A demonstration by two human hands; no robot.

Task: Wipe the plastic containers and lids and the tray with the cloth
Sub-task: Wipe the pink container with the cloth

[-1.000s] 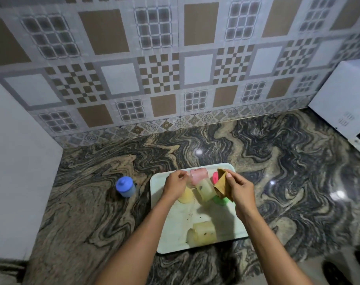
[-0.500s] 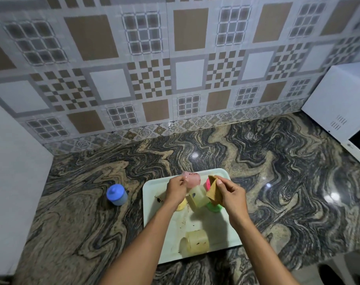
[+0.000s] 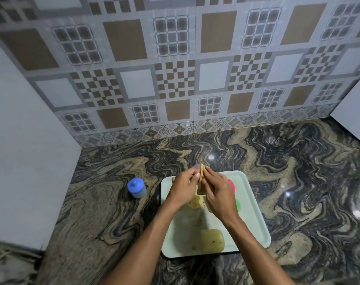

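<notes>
both hands meet above the far edge of the tray point(image 3: 255, 204), which lies on the tabletop point(image 3: 298, 182) close to its front edge. the left hand point(image 3: 182, 189) has its grip curled round a pink container point(image 3: 196, 167), of which only a sliver shows past the fingertips. the right hand point(image 3: 218, 192) pinches the cloth point(image 3: 202, 169) and holds it against that container. the two grips touch, so the thing being wiped sits straight between them, with the cloth on its right side and the left palm behind it. the fingers hide nearly all of the container, so i cannot tell how its long axis runs or where its mouth faces.

judging from this, the wipe of the pink one is under way. the next move likely turns on the right hand working the cloth over or into it while the left hand turns it.

the rest lie lower on the tray:

- a far yellow container point(image 3: 195, 202) sits just under the hands.
- a near yellow container point(image 3: 212, 241) sits at the tray's near edge, closer to the right arm.
- a pink lid point(image 3: 231, 185) and a green lid point(image 3: 238, 204) peek out beside the right hand, toward the tray's right edge.

a blue container point(image 3: 137, 188), upright with its lid on, stands on the tabletop apart from the tray's left edge, nearer the left hand.
</notes>
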